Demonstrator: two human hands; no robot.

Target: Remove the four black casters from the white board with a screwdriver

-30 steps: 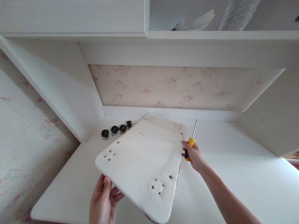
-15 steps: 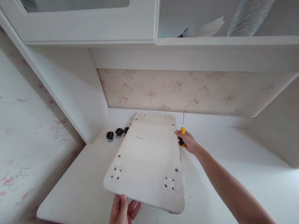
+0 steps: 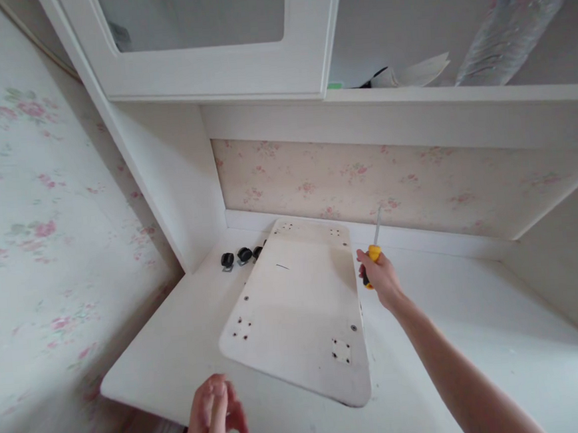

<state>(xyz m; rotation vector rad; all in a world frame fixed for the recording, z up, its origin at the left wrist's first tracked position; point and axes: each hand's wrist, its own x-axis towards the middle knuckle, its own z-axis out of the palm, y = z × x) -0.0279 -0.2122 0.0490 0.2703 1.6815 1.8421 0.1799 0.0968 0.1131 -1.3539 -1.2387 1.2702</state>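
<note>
My right hand (image 3: 384, 277) is wrapped round the yellow and black handle of a screwdriver (image 3: 374, 253), its metal shaft pointing up and away. Just left of that hand, a white board (image 3: 305, 295) with rounded corners stretches across the desk. Groups of small screw holes mark its corners, and a short dark line shows on its surface. Near the desk's front edge, my left hand (image 3: 215, 409) is apart from the board, fingers loosely curled and parted with nothing in them. Several black casters (image 3: 244, 254) with metal plates lie beyond the board's left edge, one partly hidden by it.
The white desk (image 3: 170, 359) ends at a rounded front left corner. Overhead is a cabinet with a glass-paned door (image 3: 218, 75). Its open shelf (image 3: 459, 93) holds papers (image 3: 418, 73) and wrapped clear bottles (image 3: 509, 32). Flowered wallpaper (image 3: 27, 197) covers the left wall.
My left hand has let go of the board's near edge and drawn back toward me. My right hand has moved away from the board's right edge with the screwdriver, which now tilts right.
</note>
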